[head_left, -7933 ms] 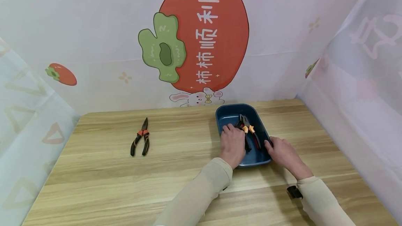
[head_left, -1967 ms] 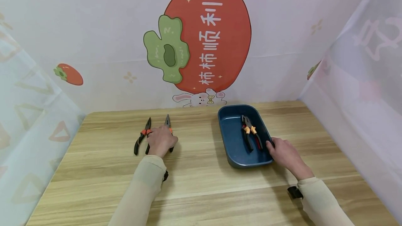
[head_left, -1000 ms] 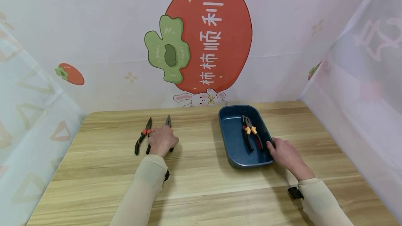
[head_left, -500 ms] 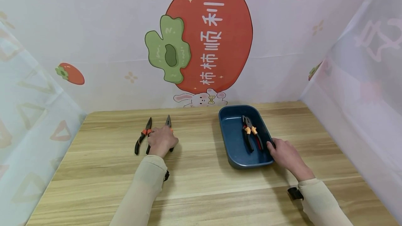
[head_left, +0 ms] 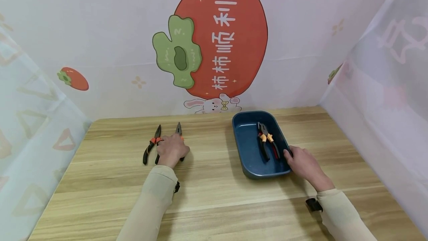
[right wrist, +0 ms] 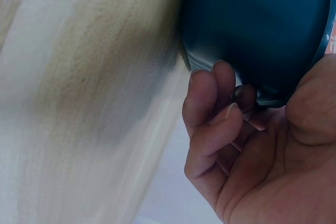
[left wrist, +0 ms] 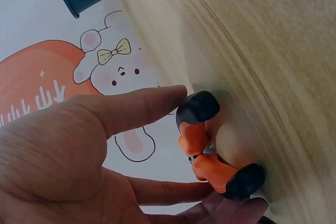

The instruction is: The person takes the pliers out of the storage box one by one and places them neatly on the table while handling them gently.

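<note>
My left hand (head_left: 172,150) holds a pair of needle-nose pliers (head_left: 179,128) on the table, with thumb and fingers on opposite sides of its orange-and-black handles (left wrist: 215,169). The pliers' grey nose points toward the back wall; the hand covers much of the handles in the head view. Just left lies another pair of needle-nose pliers (head_left: 151,146), also orange and black, its right handle partly behind the hand. My right hand (head_left: 302,164) grips the right rim of a blue tray (head_left: 245,159). Inside the tray lie pliers with yellow-and-black handles (head_left: 265,138).
The wooden table (head_left: 207,203) meets a printed cloth backdrop (head_left: 284,84) at its back edge. Cloth also hangs along the left and right sides. Between the left hand and the tray lies a stretch of bare wood.
Since the oldest frame, my left hand has moved from the tray to the left, and a second pair of needle-nose pliers now lies there. My right hand stays on the rim; the last two seconds show little motion.
</note>
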A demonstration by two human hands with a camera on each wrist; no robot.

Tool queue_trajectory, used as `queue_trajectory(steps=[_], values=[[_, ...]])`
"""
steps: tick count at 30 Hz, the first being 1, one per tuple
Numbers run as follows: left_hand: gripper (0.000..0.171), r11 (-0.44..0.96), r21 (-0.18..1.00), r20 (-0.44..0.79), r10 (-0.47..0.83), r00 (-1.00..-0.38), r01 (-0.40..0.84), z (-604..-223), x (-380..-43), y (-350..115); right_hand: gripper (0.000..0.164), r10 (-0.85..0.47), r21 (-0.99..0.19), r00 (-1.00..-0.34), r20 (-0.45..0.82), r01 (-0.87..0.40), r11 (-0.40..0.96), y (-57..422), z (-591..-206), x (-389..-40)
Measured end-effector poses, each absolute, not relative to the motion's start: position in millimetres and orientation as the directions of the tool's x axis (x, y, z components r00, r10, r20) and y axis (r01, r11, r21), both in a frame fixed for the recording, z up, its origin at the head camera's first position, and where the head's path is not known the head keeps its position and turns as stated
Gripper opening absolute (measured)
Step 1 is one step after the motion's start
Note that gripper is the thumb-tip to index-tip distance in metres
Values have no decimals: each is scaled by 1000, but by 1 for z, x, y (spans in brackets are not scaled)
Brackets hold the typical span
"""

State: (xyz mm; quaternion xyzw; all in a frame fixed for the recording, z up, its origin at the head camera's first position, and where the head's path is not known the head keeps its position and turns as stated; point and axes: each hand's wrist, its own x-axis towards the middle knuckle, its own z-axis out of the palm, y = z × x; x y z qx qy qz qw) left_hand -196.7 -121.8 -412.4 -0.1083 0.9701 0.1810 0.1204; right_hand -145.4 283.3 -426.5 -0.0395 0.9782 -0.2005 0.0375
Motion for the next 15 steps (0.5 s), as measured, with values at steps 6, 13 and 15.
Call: queue_trajectory(steps=[6,13,15], values=[[15,909,337,-270,-155,-950,-244,-412,-196,-123,31,-98,-396,-993,-59,-66,916,283,-426,-146],[25,910,339,-259,-152,-954,-237,-412,-194,-125,29,-104,-403,-993,-59,-71,912,283,-425,-144],[30,913,335,-254,-151,-955,-233,-412,-193,-125,29,-111,-402,-992,-55,-80,912,283,-425,-144]])
